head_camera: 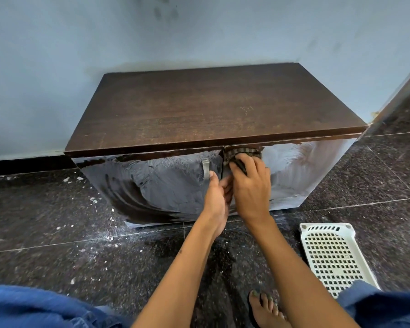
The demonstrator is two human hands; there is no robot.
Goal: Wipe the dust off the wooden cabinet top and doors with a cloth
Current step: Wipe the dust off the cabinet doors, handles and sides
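Cloth: bunched dark rag, pressed against top corner of right door, just under overhang of cabinet top.
Right hand: fingers curled over rag, gripping and pushing it onto door face.
Left hand: down at seam between doors, fingers bent inward beside right hand; hard to say from this angle whether touching door edge, tucking rag, or holding nothing.
Left door: dark swept arcs low down, pale dusty film across middle and around handle.
Risk, missed dust: strip under overhang and rim of handle likely skipped if strokes stay broad.
Risk, smearing: loaded rag probably spreading grey film rather than lifting it; streaks on right door suggest as much.
Risk, door swinging: hard push near seam could pop a door open, pinching left fingers.
Risk, resettling: dust knocked onto speckled floor and toward white basket, close beside bare foot.
Risk, top: faint marks visible there, possibly needing another pass.
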